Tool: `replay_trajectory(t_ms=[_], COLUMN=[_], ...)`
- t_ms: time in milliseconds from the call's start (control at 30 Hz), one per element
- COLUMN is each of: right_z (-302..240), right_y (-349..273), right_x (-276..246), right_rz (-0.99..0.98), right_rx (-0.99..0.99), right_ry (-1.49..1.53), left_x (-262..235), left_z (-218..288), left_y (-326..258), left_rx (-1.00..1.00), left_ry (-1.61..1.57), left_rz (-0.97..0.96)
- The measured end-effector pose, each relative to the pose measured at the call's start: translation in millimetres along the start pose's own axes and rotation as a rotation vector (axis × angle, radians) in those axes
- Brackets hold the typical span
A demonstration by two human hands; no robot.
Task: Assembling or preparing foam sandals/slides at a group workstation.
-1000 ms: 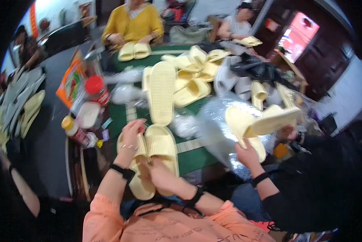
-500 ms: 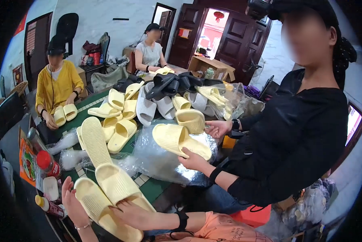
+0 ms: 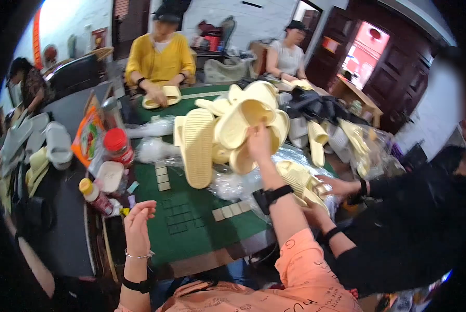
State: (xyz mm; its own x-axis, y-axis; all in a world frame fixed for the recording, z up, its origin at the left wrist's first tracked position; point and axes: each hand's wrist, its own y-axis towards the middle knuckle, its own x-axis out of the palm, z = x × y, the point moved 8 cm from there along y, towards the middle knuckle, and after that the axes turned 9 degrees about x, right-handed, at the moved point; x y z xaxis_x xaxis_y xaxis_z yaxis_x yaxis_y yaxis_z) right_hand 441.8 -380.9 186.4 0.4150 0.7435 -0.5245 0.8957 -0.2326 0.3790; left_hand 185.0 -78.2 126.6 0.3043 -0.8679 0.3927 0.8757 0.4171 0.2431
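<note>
My right hand (image 3: 258,145) reaches out over the green table (image 3: 178,231), its fingers closed on a pale yellow slipper (image 3: 233,127) at the pile. Which of the touching slippers it grips besides this one is hard to see. One yellow slipper (image 3: 197,151) beside it shows its ribbed sole. My left hand (image 3: 138,226) is raised above the table's near left edge, holding nothing, its fingers loosely bent. To the right, a person in black holds yellow slippers (image 3: 298,179) with both hands (image 3: 337,186).
Black slippers (image 3: 316,104) and grey ones lie at the far right. A red-lidded jar (image 3: 118,146), a yellow-capped bottle (image 3: 95,196) and a white tub (image 3: 110,176) stand on the left. Two people sit across the table; one in yellow handles slippers (image 3: 162,97). More slippers (image 3: 59,145) lie far left.
My right hand has carried yellow slippers from close in front of me forward to the pile. My left hand has come away from them. The view has swung left.
</note>
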Motion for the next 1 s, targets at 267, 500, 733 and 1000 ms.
replay_trajectory(t_ms=[267,500,733,1000], right_z=[80,157,-5,-111], right_y=[41,51,-37,-178], right_x=[90,103,74,26], right_rz=[-0.082,-0.507,-0.349,-0.922], right_rx=[-0.045,-0.281,-0.197,-0.323], right_ry=[-0.312,-0.849,-0.466,0.053], left_x=[-82,-80,-206,-331], left_z=[38,79,155,114], left_y=[-30,10,81,157], left_rx=[-0.033,0.039,0.081,-0.21], left_ry=[0.205,0.534,0.759,0.776], left_rz=[0.214,-0.047,0.369,0.827])
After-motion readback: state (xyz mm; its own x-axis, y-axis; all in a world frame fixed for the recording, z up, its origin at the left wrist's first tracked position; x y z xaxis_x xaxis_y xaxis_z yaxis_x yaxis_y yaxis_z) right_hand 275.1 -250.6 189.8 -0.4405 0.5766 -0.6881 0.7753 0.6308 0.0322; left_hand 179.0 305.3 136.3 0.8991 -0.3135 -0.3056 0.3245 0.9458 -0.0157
